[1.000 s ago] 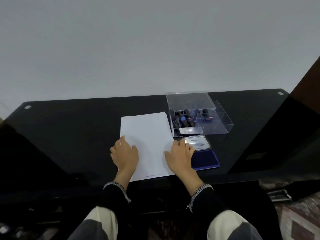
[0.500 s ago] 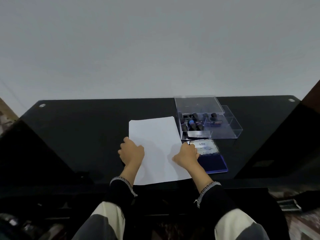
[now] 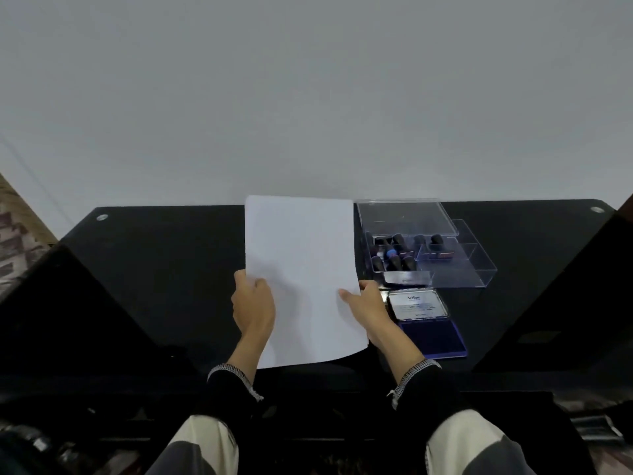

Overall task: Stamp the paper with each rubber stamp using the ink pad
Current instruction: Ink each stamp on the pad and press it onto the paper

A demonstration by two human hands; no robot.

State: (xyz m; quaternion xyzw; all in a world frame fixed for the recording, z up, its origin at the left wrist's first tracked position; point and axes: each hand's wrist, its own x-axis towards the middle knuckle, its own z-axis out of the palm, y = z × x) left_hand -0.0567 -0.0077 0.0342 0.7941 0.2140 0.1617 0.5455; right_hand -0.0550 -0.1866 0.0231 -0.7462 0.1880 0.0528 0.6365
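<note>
Two hands hold one white sheet of paper (image 3: 301, 275) up off a black glass table (image 3: 164, 269), the sheet raised so that its top edge reaches the line where the table meets the pale wall (image 3: 308, 97). Its lower right corner curls a little toward the person.

On the left, the left hand (image 3: 254, 305) grips the sheet's left edge near the lower half, thumb on the face that looks at the camera and the other fingers curled behind it, out of sight. A black sleeve (image 3: 233, 389) with a pale knitted cuff covers the wrist.

On the right edge of the sheet, the right hand (image 3: 368, 306) pinches the paper in the same way, thumb lying flat on the front and the remaining fingers hidden behind.

Just beside that hand, to the right, an ink pad (image 3: 426, 322) lies open on the table: the silver inside of its lid, with a printed label, is farther from the person, and the dark blue pad is nearer. Beyond the ink pad sits a clear plastic box (image 3: 455, 269) with its lid (image 3: 406, 217) tilted back. Several rubber stamps (image 3: 394, 258) with dark handles stand inside its left part; how many there are is hard to tell. The box and the ink pad are close together, and whether they touch cannot be told.
</note>
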